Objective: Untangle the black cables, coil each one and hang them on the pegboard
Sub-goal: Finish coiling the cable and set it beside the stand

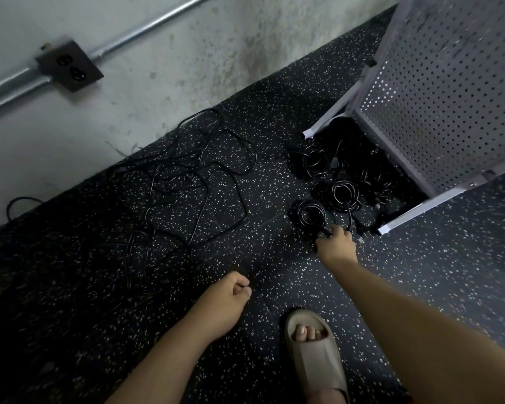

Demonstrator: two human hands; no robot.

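A loose tangle of black cables (193, 182) sprawls in overlapping loops on the floor, well left of the pegboard (449, 106); several coiled cables (340, 192) lie flat at the foot of the pegboard, the nearest coil (311, 212) lying leftmost; the grey perforated pegboard stands upright.

- Both forearms are bare; no sleeve is visible on them, and no watch or bracelet at the wrists.
- The left hand (227, 298) and the right hand (337, 243) have no gloves and no rings that can be seen.
- One foot, at the lower middle of the frame, wears a beige slide sandal (315, 357) with a wide, smooth strap and an open front; the toes show.
- A small piece of red-orange cloth shows at the bottom edge.
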